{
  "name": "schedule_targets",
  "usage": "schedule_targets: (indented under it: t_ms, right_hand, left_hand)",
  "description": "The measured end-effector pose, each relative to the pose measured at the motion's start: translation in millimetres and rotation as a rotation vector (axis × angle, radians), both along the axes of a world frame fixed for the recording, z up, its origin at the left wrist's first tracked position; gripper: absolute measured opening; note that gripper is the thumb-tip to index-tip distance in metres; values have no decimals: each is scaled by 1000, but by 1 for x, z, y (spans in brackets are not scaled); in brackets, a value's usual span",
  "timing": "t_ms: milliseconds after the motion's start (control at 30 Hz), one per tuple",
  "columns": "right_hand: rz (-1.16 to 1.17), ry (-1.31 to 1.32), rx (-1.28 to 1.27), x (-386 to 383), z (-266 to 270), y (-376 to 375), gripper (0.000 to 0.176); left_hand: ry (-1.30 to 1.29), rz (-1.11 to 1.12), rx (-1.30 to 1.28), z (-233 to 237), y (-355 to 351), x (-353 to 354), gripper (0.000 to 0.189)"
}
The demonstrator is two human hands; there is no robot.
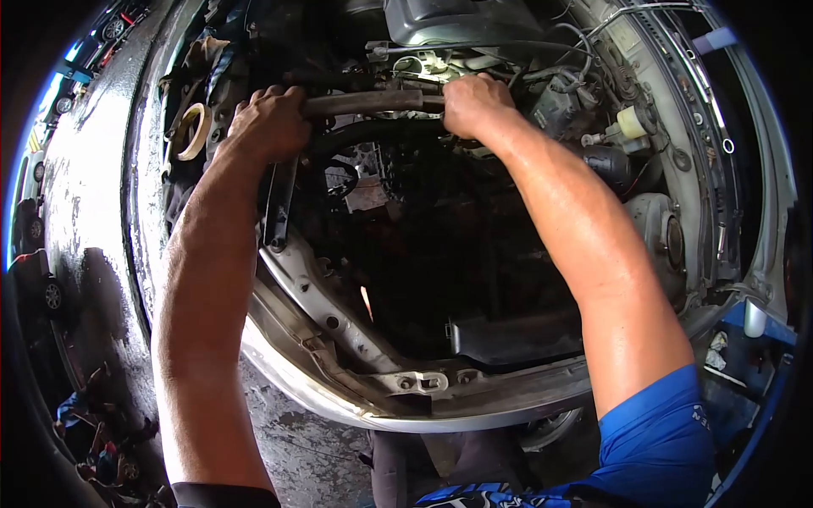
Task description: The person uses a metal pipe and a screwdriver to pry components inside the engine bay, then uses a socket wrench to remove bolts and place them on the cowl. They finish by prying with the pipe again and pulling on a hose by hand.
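tube point(364, 103): matt, scuffed, brownish | engine cover point(457, 24): smooth dark plastic, soft sheen | fluid reservoir point(631, 124): yellowish translucent plastic | radiator support point(298, 284): grey painted metal, grimy, 1 round hole | floor point(89, 173): rough, wet-looking gloss | right sleeve point(654, 425): blue cloth, smooth

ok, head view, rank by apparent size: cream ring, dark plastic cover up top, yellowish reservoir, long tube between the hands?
1. Dark plastic cover, though cut off by the frame
2. Long tube
3. Cream ring
4. Yellowish reservoir
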State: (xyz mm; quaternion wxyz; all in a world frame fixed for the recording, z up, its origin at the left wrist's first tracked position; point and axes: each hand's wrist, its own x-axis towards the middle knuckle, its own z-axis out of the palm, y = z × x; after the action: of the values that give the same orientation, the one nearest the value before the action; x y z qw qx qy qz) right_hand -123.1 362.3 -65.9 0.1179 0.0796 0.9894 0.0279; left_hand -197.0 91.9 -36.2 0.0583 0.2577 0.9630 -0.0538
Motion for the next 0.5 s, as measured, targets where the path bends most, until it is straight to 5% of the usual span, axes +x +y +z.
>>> schedule_targets:
  t_ms: [200,500]
  right_hand:
    - [-106,-51,-85,-10,-1,7,25]
    - [121,86,-150,-2,-14,35,22]
  left_hand:
    - [-80,19,-35,15,12,22,43]
    - [22,-4,8,9,18,59,36]
